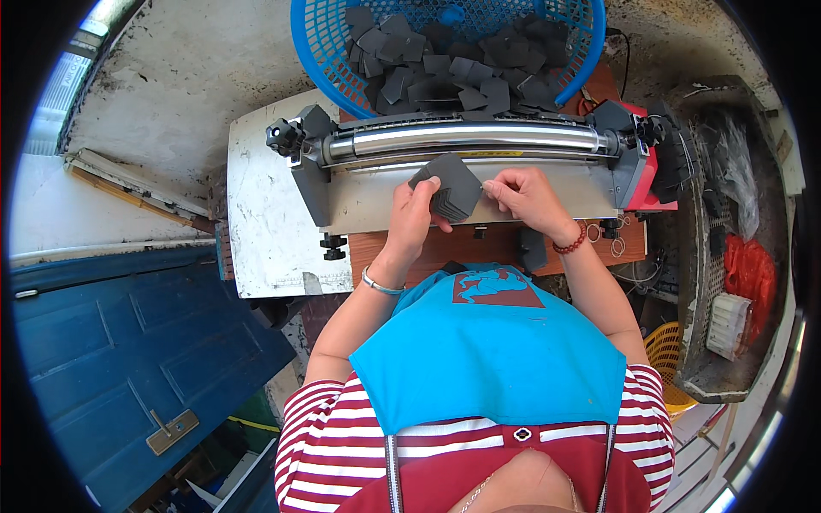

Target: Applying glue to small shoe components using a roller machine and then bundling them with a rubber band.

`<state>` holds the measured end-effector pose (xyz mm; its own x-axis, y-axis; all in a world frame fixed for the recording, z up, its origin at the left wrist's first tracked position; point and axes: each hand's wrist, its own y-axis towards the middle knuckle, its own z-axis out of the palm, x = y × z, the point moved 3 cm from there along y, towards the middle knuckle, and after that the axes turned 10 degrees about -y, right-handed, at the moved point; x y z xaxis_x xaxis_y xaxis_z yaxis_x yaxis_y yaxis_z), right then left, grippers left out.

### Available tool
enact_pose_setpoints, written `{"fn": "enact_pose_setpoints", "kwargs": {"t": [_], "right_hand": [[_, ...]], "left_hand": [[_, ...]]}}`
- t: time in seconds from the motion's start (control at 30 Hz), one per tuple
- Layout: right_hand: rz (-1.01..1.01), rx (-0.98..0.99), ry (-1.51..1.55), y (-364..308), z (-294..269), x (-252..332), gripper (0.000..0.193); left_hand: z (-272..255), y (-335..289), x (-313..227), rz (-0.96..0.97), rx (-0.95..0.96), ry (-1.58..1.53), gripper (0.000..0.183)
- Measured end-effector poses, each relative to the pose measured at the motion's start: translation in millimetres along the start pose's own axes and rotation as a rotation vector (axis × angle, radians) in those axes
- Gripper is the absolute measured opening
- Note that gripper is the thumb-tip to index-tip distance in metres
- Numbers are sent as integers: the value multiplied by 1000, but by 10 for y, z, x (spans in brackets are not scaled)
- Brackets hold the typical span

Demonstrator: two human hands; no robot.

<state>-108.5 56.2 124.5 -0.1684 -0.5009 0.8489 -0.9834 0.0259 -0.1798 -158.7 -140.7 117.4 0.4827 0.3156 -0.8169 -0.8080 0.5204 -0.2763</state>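
Note:
A fanned stack of dark grey, flat, angular pieces (459,186) is in my left hand (412,214), thumb on top and fingers beneath. My right hand (523,198) has its thumb and forefinger pinched together at the stack's right corner; whatever lies between those fingertips is too small to make out. Both hands are above the metal feed plate (363,195) of a roller machine. Just beyond them runs its shiny steel roller (470,137), with black knobs at the ends.
Behind the machine stands a blue plastic basket (310,60) heaped with similar dark pieces (457,73). A white board (265,214) lies left, near a blue panelled door (111,342). On the right are a red housing (641,175), a trough holding a red bag (748,278), and a yellow basket (663,350).

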Motion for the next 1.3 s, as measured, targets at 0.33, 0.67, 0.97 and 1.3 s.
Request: {"fn": "enact_pose_setpoints", "kwargs": {"t": [0.33,0.67,0.97,1.3], "right_hand": [[70,142,93,-21,4,24,31],[229,20,-218,93,-259,-228,43],[33,106,110,-11,12,-3,36],[44,112,117,-10,8,32,36]], "left_hand": [[47,-5,49,13,-22,14,29],[-5,-5,44,0,-48,29,30],[33,4,85,6,-14,28,32],[28,-3,95,0,-29,35,26]]}}
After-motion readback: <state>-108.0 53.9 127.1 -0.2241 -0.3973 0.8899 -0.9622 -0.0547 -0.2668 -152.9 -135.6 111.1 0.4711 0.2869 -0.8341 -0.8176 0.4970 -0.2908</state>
